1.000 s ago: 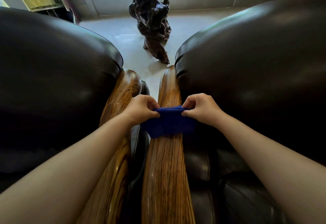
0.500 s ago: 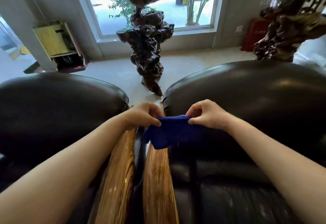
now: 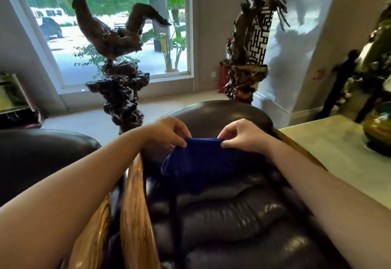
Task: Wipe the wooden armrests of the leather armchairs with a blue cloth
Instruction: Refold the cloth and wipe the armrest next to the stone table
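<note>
1. The left hand (image 3: 169,133) pinches the upper left edge of the blue cloth (image 3: 201,158); the right hand (image 3: 243,135) pinches its upper right edge.
2. The cloth hangs between the two hands, held in the air above the dark leather seat of the right armchair (image 3: 222,215); it touches no wood.
3. The wooden armrest (image 3: 135,215) of that chair runs below the left forearm; a second armrest (image 3: 93,239) lies just beside it.
4. A pale tabletop (image 3: 338,152) stands to the right.

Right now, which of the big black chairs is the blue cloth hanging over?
The right-hand armchair, the one filling the middle of the view. Both hands hold the blue cloth up over its seat. The other armchair sits off to the left, beyond the wooden armrests.
</note>
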Tool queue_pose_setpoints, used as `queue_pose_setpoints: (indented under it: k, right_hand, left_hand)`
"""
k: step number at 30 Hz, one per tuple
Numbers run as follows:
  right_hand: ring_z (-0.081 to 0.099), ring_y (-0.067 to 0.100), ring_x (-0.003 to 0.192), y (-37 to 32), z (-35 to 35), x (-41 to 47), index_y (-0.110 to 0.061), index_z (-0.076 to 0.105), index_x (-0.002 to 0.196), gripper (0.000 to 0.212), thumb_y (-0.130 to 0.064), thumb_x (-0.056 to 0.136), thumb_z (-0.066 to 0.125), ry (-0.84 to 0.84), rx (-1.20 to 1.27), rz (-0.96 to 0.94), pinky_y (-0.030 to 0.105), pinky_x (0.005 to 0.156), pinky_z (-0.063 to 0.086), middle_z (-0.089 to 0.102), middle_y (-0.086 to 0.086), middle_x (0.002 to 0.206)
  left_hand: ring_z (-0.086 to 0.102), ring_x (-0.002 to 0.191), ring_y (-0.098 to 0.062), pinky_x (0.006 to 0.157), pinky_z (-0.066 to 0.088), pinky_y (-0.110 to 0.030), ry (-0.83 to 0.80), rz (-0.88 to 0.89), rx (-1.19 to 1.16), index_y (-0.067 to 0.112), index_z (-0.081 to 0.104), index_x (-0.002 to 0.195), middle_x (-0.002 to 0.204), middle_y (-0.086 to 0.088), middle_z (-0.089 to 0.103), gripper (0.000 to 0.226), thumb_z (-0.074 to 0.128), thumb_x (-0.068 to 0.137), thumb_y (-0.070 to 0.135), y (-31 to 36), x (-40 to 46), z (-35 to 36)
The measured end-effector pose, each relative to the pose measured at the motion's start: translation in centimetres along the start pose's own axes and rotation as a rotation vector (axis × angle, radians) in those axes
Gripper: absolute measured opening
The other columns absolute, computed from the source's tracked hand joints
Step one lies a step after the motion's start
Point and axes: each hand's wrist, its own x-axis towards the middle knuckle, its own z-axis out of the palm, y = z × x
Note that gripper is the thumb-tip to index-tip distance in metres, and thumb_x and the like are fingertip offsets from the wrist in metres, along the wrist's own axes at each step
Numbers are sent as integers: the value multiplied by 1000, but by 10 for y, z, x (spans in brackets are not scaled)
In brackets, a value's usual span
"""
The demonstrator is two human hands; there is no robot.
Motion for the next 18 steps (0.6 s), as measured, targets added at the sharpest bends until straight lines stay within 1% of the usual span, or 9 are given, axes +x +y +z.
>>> queue_pose_setpoints:
  k: [1, 3, 5, 7, 9, 10, 14, 18]
  right_hand:
    - [65, -2, 70, 5, -15, -17, -26, 73, 80, 14, -13, 74, 72, 24, 2, 0, 9, 58, 48, 71, -13, 73]
    - [65, -4, 67, 21, -45, -51, -30, 72, 74, 18, -12, 73, 72, 69, -1, 6, 7, 55, 45, 70, -17, 67]
    - [65, -3, 67, 46, -73, -85, -31, 71, 73, 18, -13, 73, 71, 92, -16, 15, 10, 56, 47, 70, -17, 67]
    - [66, 0, 68, 75, -99, -118, -27, 73, 76, 15, -12, 73, 71, 122, -18, 24, 15, 60, 52, 71, -13, 70]
    - [66, 1, 69, 109, -127, -153, -22, 74, 80, 13, -11, 73, 71, 151, -30, 29, 19, 65, 55, 71, -11, 72]
    - [66, 1, 69, 125, -141, -170, -21, 74, 81, 13, -10, 74, 70, 149, -41, 38, 19, 65, 55, 71, -11, 73]
    - [67, 4, 68, 190, -193, -230, -19, 74, 84, 13, -11, 76, 69, 139, -56, 99, 13, 56, 50, 71, -7, 74]
    - [67, 1, 70, 239, -244, -263, -25, 72, 82, 15, -11, 78, 68, 142, -52, 139, 10, 52, 48, 71, -9, 74]
  left_hand:
    - [60, 55, 2, 50, 48, -14, -3, 20, 10, 19, 67, 82, 62, 12, 62, 20, 66, 78, -1, 19, 2, 10]
    - [61, 57, 2, 52, 48, -13, -10, 57, 34, 21, 68, 82, 65, 12, 64, 19, 68, 77, 2, 56, 8, 34]
    - [62, 59, 3, 54, 48, -12, -24, 94, 63, 26, 69, 78, 67, 13, 66, 21, 70, 76, 6, 92, 20, 64]
    - [63, 60, 4, 55, 49, -12, -36, 113, 60, 31, 69, 74, 65, 14, 69, 23, 72, 75, 8, 123, 35, 99]
    - [64, 60, 4, 53, 50, -11, -51, 127, 15, 29, 71, 72, 61, 15, 69, 23, 72, 74, 6, 154, 52, 140]
    - [65, 61, 3, 54, 50, -11, -60, 128, -8, 29, 72, 72, 61, 15, 70, 23, 72, 74, 6, 168, 61, 161]
    - [68, 67, 0, 57, 52, -13, -137, 142, -38, 28, 72, 75, 67, 13, 72, 22, 71, 74, 6, 231, 98, 236]
    - [69, 73, -4, 59, 52, -14, -152, 162, -58, 18, 71, 87, 79, 6, 71, 17, 70, 76, 4, 284, 133, 285]
